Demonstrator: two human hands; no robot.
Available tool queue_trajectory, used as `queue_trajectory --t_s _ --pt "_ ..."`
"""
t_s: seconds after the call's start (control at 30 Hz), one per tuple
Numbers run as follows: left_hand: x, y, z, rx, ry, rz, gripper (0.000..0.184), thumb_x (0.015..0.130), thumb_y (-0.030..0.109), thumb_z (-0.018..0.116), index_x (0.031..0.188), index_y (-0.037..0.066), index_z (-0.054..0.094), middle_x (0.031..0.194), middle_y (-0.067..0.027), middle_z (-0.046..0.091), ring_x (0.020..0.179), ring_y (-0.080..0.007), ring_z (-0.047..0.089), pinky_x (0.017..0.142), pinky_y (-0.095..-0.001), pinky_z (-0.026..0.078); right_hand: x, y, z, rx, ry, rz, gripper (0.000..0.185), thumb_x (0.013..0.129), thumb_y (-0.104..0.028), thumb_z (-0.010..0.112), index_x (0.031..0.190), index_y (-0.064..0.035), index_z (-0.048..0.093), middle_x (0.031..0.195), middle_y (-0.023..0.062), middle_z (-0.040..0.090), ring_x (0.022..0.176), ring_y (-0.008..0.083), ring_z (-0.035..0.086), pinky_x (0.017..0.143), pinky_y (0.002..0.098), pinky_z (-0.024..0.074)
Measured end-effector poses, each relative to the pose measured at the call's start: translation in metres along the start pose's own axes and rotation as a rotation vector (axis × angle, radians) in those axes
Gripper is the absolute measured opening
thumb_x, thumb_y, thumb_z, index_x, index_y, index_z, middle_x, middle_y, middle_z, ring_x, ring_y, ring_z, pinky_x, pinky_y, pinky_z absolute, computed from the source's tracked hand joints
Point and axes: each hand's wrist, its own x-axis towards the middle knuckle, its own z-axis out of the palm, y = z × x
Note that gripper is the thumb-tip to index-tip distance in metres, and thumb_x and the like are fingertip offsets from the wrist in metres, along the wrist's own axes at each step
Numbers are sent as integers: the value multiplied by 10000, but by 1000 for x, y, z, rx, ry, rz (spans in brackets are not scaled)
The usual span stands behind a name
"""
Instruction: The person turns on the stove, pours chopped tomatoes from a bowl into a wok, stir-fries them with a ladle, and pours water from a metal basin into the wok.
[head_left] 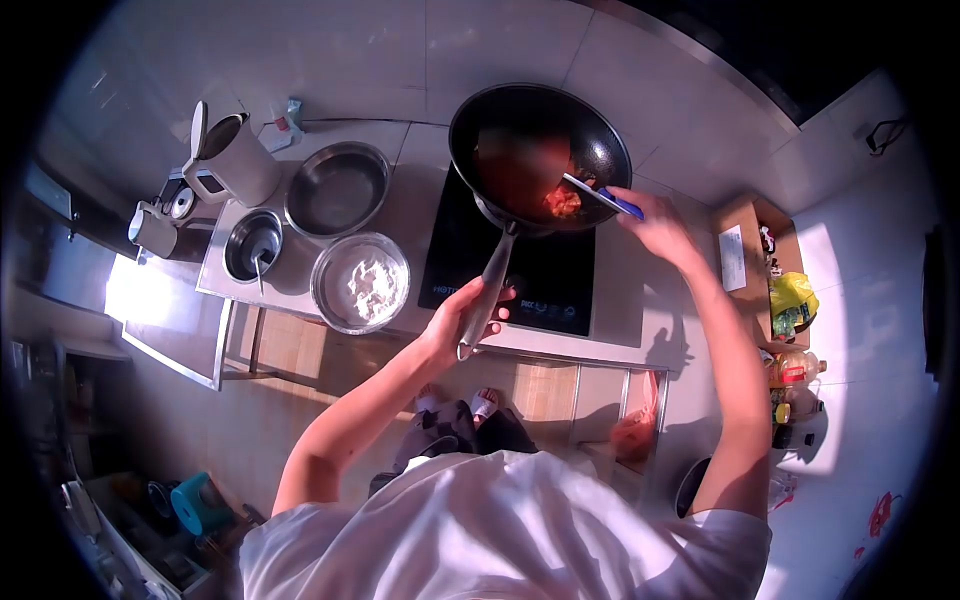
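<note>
My left hand (468,318) is wrapped round the grey handle of a dark wok (600,150). The wok is tilted over a black induction cooktop (462,255), its rim leaning toward the back wall. Red, chunky food that looks like tomato (563,202) lies in its lower part; a blurred patch hides some of the inside. My right hand (655,222) grips a blue-handled utensil (618,203) at the wok's right side. Its pale shaft reaches in over the rim beside the food, and I cannot make out the tip's shape.
Left of the cooktop stand a bowl with white flour-like contents (372,285), a steel basin (335,190) and a small pot with a spoon (253,245). A white kettle (238,165) is behind them. On the right are a cardboard box (738,262) and bottles (797,369).
</note>
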Motion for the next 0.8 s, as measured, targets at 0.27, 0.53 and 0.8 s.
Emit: queue_trajectory --t_s 0.27,0.53,0.8 --pt "-53 21 -68 227 382 173 456 899 309 462 1293 94 378 1053 -35 575 931 -127 547 806 -313 428 -66 -26 -120 -425 -208 52 409 716 -25 580 1117 -103 591 932 157 628 841 329 591 761 387 459" --pt "-49 146 -194 908 930 497 341 871 284 530 1136 69 546 1021 -27 586 910 -94 529 785 -231 408 3 28 5 -30 129 159 422 787 -105 568 1206 -140 533 896 192 612 807 316 597 733 362 456" --pt "-14 227 -343 538 786 198 137 840 148 519 849 19 563 776 -65 551 726 -150 543 697 -256 481 -72 -69 -24 254 -30 573 441 791 -79 551 1226 -157 537 613 19 501 482 67 431 462 233 372"
